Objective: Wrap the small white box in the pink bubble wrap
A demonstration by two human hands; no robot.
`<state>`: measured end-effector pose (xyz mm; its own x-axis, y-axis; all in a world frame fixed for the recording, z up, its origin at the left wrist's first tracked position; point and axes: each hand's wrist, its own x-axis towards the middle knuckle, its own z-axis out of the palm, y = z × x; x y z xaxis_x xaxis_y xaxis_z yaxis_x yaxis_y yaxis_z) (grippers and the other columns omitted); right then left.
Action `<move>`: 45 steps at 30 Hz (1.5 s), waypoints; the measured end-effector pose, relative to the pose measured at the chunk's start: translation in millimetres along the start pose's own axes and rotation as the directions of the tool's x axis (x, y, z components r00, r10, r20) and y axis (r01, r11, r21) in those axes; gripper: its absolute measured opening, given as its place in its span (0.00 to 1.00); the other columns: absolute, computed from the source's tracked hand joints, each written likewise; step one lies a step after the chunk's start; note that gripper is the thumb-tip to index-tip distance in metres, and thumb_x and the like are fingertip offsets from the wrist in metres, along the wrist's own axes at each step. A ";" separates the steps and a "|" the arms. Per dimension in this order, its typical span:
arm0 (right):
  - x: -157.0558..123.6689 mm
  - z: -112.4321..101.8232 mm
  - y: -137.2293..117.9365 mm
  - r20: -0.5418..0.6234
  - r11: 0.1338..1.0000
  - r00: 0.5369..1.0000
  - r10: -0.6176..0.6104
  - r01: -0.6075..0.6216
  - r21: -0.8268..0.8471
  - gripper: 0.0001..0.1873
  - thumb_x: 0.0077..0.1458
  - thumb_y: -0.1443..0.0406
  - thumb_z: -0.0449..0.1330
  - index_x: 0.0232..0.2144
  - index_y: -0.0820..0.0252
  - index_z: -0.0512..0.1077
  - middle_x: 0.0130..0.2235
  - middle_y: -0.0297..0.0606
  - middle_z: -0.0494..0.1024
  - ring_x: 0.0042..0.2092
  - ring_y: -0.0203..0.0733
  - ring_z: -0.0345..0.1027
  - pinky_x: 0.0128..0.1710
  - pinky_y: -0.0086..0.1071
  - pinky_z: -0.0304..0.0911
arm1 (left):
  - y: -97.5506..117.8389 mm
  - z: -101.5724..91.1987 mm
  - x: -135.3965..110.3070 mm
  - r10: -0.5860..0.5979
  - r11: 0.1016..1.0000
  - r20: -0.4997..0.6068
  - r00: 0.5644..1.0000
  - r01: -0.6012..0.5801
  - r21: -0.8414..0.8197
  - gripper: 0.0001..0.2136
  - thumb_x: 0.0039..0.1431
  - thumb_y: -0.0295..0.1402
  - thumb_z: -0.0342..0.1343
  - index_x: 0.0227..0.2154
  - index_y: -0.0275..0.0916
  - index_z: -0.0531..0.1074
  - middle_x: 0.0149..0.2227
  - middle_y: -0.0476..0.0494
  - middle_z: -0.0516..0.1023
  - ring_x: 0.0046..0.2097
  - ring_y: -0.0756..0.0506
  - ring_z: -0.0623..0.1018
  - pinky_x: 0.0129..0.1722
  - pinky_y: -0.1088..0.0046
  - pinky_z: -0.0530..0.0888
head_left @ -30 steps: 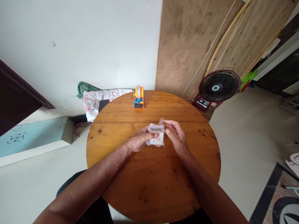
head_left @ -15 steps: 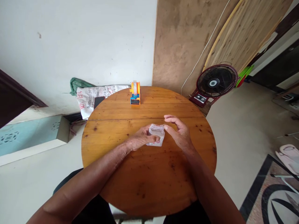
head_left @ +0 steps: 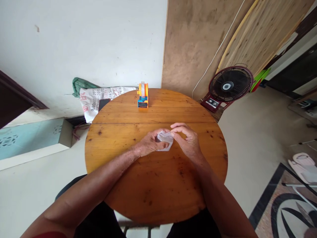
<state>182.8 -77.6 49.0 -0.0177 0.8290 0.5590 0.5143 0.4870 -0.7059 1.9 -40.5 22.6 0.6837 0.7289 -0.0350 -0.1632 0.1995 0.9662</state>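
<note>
Above the middle of the round wooden table, my left hand is closed around a small, whitish, see-through plastic package. The left thumb lies across its near face, and the other fingers are mostly hidden behind it. My right hand pinches the package's upper right edge between thumb and index finger, its other fingers curled above. What the package contains cannot be made out.
An orange and blue tape dispenser stands at the table's far edge. Beyond the table are a dark red fan on the right and a printed white sack on the left, near the wall.
My right thumb and index finger have closed together at the package's edge, moving slightly left. The package is tilted differently in my left hand. The view has shifted a little.
</note>
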 end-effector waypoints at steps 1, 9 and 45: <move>-0.9 1.4 -0.5 0.001 1.000 1.000 -0.009 0.009 -0.011 0.05 0.56 0.66 0.61 0.29 0.53 0.75 0.40 0.37 0.79 0.44 0.44 0.74 0.49 0.42 0.67 | 0.3 0.6 0.2 0.014 1.000 -0.014 1.000 -0.014 0.011 0.22 0.43 0.38 0.71 0.42 0.38 0.73 0.31 0.52 0.72 0.32 0.52 0.69 0.35 0.76 0.66; -9.0 12.7 1.8 0.024 0.991 0.996 -0.088 0.090 -0.100 0.07 0.59 0.66 0.60 0.31 0.50 0.76 0.36 0.34 0.82 0.41 0.45 0.76 0.48 0.44 0.65 | -1.8 -2.0 3.5 0.028 1.000 -0.072 0.997 -0.029 -0.012 0.21 0.41 0.39 0.72 0.37 0.37 0.75 0.29 0.52 0.72 0.31 0.53 0.69 0.34 0.77 0.66; -8.8 16.3 5.5 0.046 0.927 0.955 -0.294 0.297 -0.228 0.08 0.61 0.71 0.58 0.33 0.54 0.75 0.38 0.34 0.83 0.40 0.40 0.77 0.51 0.42 0.64 | 4.9 -16.1 2.0 -0.154 0.936 -0.055 0.986 0.128 -0.329 0.25 0.43 0.37 0.72 0.44 0.35 0.73 0.37 0.41 0.79 0.37 0.42 0.81 0.36 0.62 0.80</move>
<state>171.8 -77.7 33.2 -0.2075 0.6607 0.7214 0.6674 0.6348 -0.3894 -9.0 -27.5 23.1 0.6603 0.7246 -0.1976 -0.2993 0.4952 0.8156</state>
